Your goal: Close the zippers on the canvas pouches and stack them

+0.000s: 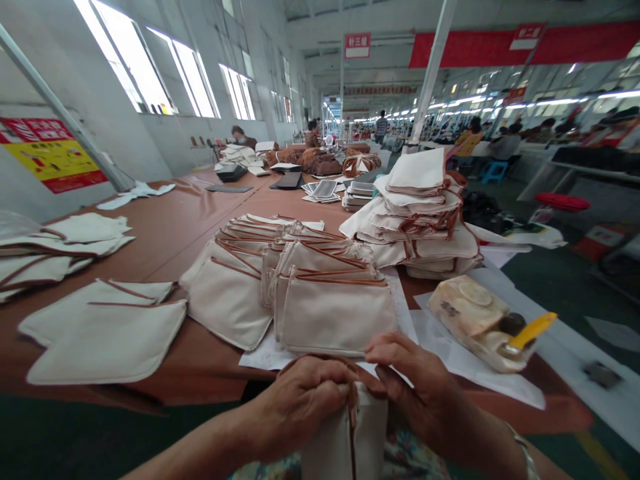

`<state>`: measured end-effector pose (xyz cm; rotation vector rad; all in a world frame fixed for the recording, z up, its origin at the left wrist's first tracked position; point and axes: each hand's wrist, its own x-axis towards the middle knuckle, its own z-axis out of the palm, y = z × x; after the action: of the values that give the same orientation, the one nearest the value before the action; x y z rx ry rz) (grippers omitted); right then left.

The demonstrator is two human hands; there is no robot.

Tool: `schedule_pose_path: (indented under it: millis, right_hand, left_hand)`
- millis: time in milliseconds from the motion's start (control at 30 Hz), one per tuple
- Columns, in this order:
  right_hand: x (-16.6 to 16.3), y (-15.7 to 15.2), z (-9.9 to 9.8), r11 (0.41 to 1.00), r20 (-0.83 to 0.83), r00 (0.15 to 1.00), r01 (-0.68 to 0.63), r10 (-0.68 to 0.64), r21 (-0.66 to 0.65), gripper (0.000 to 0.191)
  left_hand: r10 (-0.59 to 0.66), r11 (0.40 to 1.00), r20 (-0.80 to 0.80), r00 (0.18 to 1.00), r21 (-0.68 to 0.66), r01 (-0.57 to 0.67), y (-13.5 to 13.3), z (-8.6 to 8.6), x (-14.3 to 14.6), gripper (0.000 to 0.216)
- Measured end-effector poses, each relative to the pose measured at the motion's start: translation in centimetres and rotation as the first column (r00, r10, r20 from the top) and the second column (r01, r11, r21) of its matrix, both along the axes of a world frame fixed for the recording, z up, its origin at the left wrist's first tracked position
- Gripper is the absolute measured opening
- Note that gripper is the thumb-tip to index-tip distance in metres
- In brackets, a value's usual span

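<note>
A cream bag piece with brown edging (325,443) stands upright at the bottom middle, close to my body. My left hand (315,393) is closed over its top edge, with the fingers bent and the thumb along the brown trim. On the right side, my right hand (420,383) pinches the brown edge with curled fingers; its fingertips are partly hidden. Just beyond my hands, rows of cream pouches with brown piping (335,310) stand packed together on the table.
Flat cream pieces (115,340) lie at the left. A tall stack of cream pieces (420,213) rises at the right. Near it sits a cut plastic container (470,313) with a yellow-handled brush (535,330). Brown sheeting (180,213) covers the table. People work farther back.
</note>
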<state>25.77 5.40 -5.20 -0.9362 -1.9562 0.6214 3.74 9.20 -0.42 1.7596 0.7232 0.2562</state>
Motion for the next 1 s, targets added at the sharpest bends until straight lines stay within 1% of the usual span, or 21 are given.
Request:
schedule_pose_path:
  millis: [33,67,200,300,400,467,533,600,667,700,733,767,800,833,867,900,967,1000]
  right_hand:
    - [0.0,-0.2,0.1,0.997,-0.002,1.000,0.025,-0.025,0.075,0.016]
    - [0.0,-0.4,0.1,0.992,0.011,0.999,0.042,-0.043,0.122,0.018]
    - [-0.7,-1.2,-0.2,0.988,0.160,0.986,0.025,-0.050,0.155,0.019]
    - [-1.5,-1.6,-0.8,0.962,0.243,0.963,0.046,-0.115,0.271,0.021]
    - [-2.0,-1.6,-1.3,0.920,0.345,0.915,0.063,-0.208,0.386,0.018]
    - [-1.9,-1.2,-1.4,0.913,0.429,0.875,0.035,-0.225,0.407,0.020]
    - [-1.5,-0.5,-1.0,0.945,0.485,0.860,-0.011,-0.158,0.328,0.022]
    - [-0.9,0.3,-0.4,0.983,0.479,0.877,-0.045,-0.047,0.179,0.020]
    - [-0.1,0.9,0.3,0.996,0.398,0.913,-0.092,0.087,-0.006,0.017]
    - [0.2,1.0,0.6,0.988,0.328,0.933,-0.115,0.144,-0.107,0.017]
    - [0.5,1.0,0.9,0.964,0.238,0.950,-0.148,0.201,-0.222,0.016]
    - [0.8,1.0,1.1,0.918,0.133,0.958,-0.198,0.256,-0.343,0.015]
    - [1.0,0.9,1.3,0.858,0.028,0.955,-0.252,0.295,-0.448,0.013]
    - [1.2,0.8,1.5,0.805,-0.056,0.949,-0.295,0.311,-0.514,0.012]
    - [1.3,0.6,1.7,0.776,-0.112,0.944,-0.320,0.311,-0.543,0.014]
    - [1.3,0.5,1.8,0.776,-0.143,0.943,-0.328,0.300,-0.539,0.017]
    - [1.2,0.2,2.0,0.836,-0.149,0.954,-0.298,0.258,-0.460,0.023]
    - [1.0,0.1,1.9,0.868,-0.147,0.960,-0.280,0.240,-0.410,0.023]
  left_hand:
    - [0.012,1.000,-0.014,1.000,-0.008,-0.013,0.0,-0.2,-0.1,0.028]
    - [0.025,1.000,-0.024,0.999,-0.009,-0.025,0.0,-0.4,-0.2,0.029]
    - [0.029,0.999,0.026,0.999,0.017,-0.029,-0.2,-1.0,-0.2,0.030]
    - [0.008,1.000,0.039,0.999,0.020,-0.009,-0.4,-1.0,-0.1,0.030]
    - [-0.010,1.000,0.044,0.999,0.018,0.009,-0.6,-0.6,0.2,0.028]
    - [-0.016,1.000,0.022,1.000,0.017,0.015,-0.7,-0.4,0.4,0.026]
    - [-0.011,1.000,-0.020,1.000,0.004,0.011,-0.6,-0.4,0.4,0.026]
    - [0.002,0.999,-0.047,0.999,-0.035,-0.004,-0.5,-0.6,0.3,0.027]
    - [0.025,0.994,-0.053,0.998,-0.102,-0.030,-0.6,-0.9,0.1,0.025]
    - [0.041,0.990,-0.047,0.998,-0.133,-0.047,-0.6,-1.0,-0.1,0.024]
    - [0.058,0.984,-0.041,0.997,-0.165,-0.064,-0.7,-1.1,-0.2,0.022]
    - [0.071,0.977,-0.040,0.997,-0.198,-0.077,-0.8,-1.1,-0.3,0.020]
    - [0.080,0.969,-0.042,0.996,-0.231,-0.087,-0.9,-1.1,-0.4,0.018]
    - [0.088,0.960,-0.044,0.995,-0.262,-0.096,-1.0,-1.1,-0.5,0.017]
    - [0.093,0.949,-0.047,0.995,-0.296,-0.103,-1.0,-1.0,-0.5,0.017]
    - [0.097,0.939,-0.047,0.994,-0.327,-0.107,-1.1,-0.9,-0.5,0.017]
    - [0.115,0.932,-0.026,0.993,-0.343,-0.117,-1.1,-0.8,-0.5,0.018]
    - [0.123,0.934,-0.010,0.992,-0.336,-0.119,-1.1,-0.8,-0.5,0.018]
